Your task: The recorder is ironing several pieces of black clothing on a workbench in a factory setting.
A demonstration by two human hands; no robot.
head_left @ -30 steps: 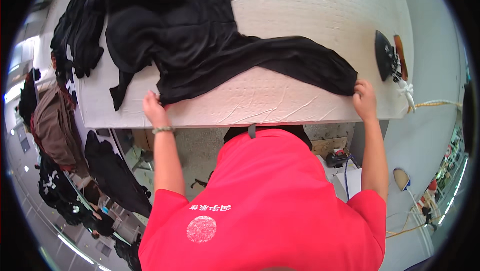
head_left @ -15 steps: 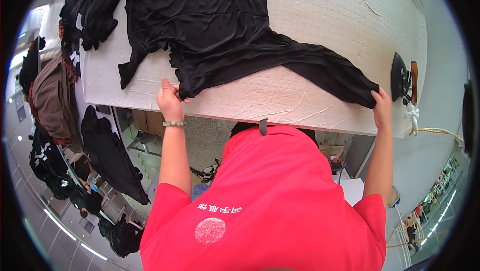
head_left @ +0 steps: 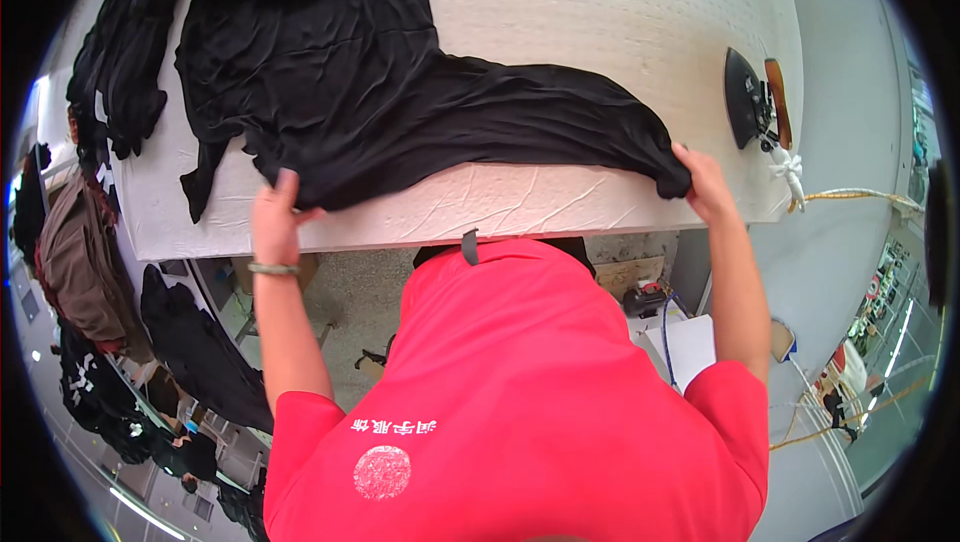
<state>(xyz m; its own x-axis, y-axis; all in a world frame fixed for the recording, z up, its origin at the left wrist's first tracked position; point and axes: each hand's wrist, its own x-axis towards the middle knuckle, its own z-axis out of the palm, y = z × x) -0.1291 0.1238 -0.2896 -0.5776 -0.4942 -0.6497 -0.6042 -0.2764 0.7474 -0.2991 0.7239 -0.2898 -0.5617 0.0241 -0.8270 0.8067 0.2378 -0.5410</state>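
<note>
A black long-sleeved blouse (head_left: 320,62) lies spread on the padded pale table, its fabric creased and one edge ruffled. One sleeve (head_left: 560,117) stretches to the right along the near side. At that sleeve's end, my right hand (head_left: 707,185) is closed on the bunched cuff. My left hand (head_left: 274,220), slightly blurred and with a bracelet at the wrist, has the blouse's near left edge between raised thumb and fingers. The other sleeve end hangs toward the table's near left part.
An iron (head_left: 745,102) with a wooden handle and a wrapped cord stands at the table's (head_left: 600,2) right end. Another black garment (head_left: 125,62) lies at the far left. Garments hang at left, including a brown one (head_left: 90,262). A white box (head_left: 685,347) is below the table.
The view has shifted, moving the table and iron leftward in the picture. My right hand has come nearer my left; the held sleeve now bows upward and looks looser.
</note>
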